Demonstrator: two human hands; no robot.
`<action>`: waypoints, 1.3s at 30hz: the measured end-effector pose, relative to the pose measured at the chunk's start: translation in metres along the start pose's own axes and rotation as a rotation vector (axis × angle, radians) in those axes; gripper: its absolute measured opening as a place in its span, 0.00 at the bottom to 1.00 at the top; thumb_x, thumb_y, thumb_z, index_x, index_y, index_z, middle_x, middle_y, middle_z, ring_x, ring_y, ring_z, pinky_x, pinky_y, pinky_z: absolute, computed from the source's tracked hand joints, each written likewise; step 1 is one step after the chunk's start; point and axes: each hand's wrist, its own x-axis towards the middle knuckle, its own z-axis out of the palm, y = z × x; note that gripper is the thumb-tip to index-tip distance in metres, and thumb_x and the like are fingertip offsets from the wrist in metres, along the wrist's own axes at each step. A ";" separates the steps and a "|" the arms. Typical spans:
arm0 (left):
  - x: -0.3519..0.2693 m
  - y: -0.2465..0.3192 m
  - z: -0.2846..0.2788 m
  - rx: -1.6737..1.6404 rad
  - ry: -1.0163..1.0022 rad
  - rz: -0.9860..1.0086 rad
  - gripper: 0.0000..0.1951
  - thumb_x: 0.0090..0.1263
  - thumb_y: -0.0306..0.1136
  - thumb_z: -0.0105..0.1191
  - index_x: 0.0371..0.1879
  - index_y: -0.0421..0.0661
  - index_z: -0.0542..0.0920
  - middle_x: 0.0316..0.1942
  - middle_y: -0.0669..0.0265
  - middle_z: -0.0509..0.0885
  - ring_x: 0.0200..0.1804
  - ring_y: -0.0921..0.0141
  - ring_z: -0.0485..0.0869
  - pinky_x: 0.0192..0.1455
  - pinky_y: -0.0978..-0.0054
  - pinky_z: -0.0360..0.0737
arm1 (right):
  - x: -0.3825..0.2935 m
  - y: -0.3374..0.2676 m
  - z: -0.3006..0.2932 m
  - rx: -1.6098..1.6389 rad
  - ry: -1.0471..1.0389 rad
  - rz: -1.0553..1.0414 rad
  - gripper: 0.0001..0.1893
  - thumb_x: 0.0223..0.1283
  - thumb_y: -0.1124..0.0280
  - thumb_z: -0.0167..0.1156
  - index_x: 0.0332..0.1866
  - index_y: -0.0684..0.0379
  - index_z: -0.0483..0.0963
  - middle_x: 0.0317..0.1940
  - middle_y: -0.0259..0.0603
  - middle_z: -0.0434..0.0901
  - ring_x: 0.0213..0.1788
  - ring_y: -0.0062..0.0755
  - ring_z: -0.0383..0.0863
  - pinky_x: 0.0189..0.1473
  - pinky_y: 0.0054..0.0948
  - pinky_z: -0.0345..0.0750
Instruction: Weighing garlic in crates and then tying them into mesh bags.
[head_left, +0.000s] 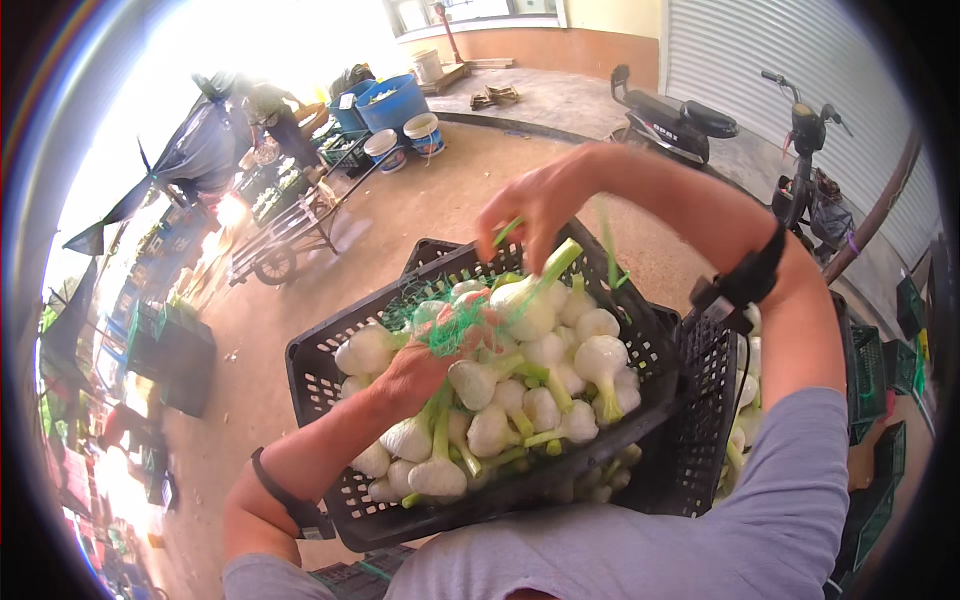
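Note:
In front of me, a black plastic crate (637, 420) is heaped with fresh garlic bulbs (439, 476), white with short cut green stalks. My left hand (450, 334) rests on the heap, with green mesh netting (446, 330) bunched over and between its fingers. A larger bulb with a thick stalk (525, 304) lies just beyond those fingertips; whether they touch it is unclear. Above the crate's far side, my right hand (540, 206) bends downward, slightly blurred, a short green strip (508, 231) between its fingers. Another thin green strip (607, 240) hangs blurred beside the crate's far rim.
Below and to the right, another black crate (709, 405) holds more garlic. A metal handcart (281, 240), blue tubs (397, 101) and white buckets (425, 135) stand farther off, near a bending person (277, 112). A scooter (675, 120) is parked at right; dark green crates (172, 352) are stacked left.

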 end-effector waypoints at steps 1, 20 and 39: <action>0.000 -0.006 0.000 -0.109 0.042 -0.033 0.21 0.73 0.45 0.40 0.56 0.44 0.70 0.44 0.66 0.75 0.49 0.72 0.70 0.56 0.71 0.65 | -0.020 0.003 -0.010 -0.070 0.072 0.126 0.37 0.37 0.61 0.74 0.58 0.56 0.68 0.30 0.36 0.74 0.34 0.22 0.72 0.35 0.26 0.71; -0.017 0.025 0.000 -0.163 -0.033 0.013 0.15 0.64 0.33 0.53 0.47 0.41 0.75 0.46 0.68 0.77 0.50 0.75 0.72 0.56 0.74 0.68 | 0.053 -0.080 0.069 0.010 0.333 0.087 0.11 0.50 0.68 0.60 0.34 0.64 0.73 0.24 0.47 0.76 0.29 0.39 0.79 0.36 0.36 0.74; -0.007 -0.022 0.011 0.235 0.054 0.296 0.25 0.62 0.26 0.55 0.60 0.46 0.64 0.64 0.64 0.60 0.50 0.70 0.75 0.55 0.70 0.71 | 0.074 -0.029 0.070 0.823 0.452 0.015 0.20 0.69 0.56 0.42 0.52 0.60 0.73 0.32 0.38 0.75 0.30 0.19 0.72 0.32 0.18 0.73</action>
